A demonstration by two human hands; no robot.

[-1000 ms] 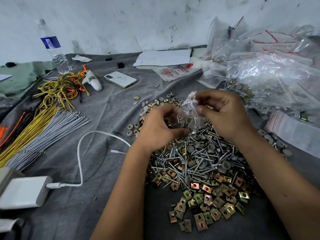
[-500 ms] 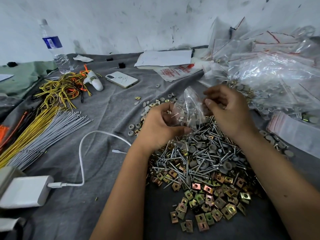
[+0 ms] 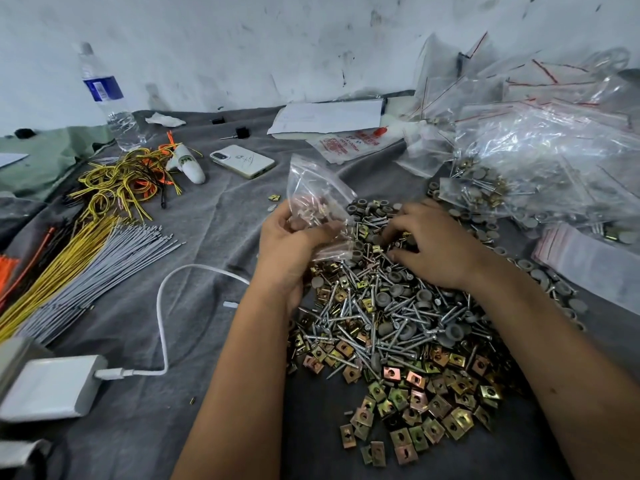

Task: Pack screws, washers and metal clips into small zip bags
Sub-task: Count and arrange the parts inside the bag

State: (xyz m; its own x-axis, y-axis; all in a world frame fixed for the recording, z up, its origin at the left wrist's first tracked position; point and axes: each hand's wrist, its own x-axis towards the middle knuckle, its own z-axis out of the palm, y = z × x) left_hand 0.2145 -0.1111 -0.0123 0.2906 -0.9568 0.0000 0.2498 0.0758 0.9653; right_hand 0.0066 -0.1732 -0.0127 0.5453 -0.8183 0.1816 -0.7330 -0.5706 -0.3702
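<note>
1. On the grey cloth-covered table (image 3: 214,237), the left hand (image 3: 289,244) is holding a small clear plastic zip bag (image 3: 320,202) upright, its grip closed around the bag's lower part. The bag is staying beside the heap, probably so that parts need only a short transfer.
2. The bag is already containing a few small metal parts; their type cannot be told.
3. The right hand (image 3: 433,247) is resting on the mixed heap of silver screws (image 3: 367,317), its fingers curled down among the parts. Whether its grip is holding anything cannot be told.
4. Grey round washers (image 3: 382,299) are lying among the screws, and square brass-coloured metal clips (image 3: 412,403) are spreading along the heap's near edge.
5. A pile of filled clear zip bags (image 3: 540,161) is lying to the far right, apparently as finished output.
</note>
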